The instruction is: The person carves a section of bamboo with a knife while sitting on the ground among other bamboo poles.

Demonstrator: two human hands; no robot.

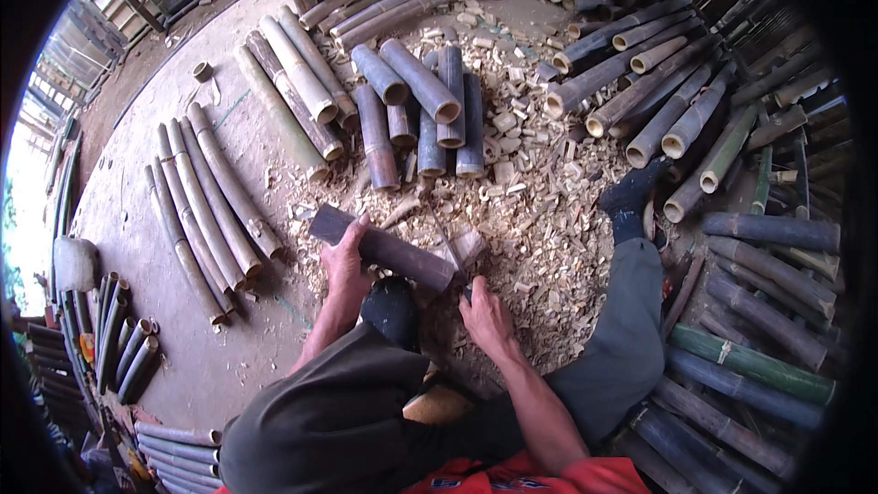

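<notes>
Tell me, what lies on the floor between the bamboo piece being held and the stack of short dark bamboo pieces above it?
In the head view, pale wood chips litter the floor between the held bamboo piece and the stack.

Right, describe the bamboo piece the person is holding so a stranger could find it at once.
Start at the big carpet of pale wood chips in the middle of the floor, then drop to its near edge in front of the seated person. There a short dark bamboo section lies crosswise under the left hand. Unlike the stacked poles around it, it lies alone and is held.
</notes>
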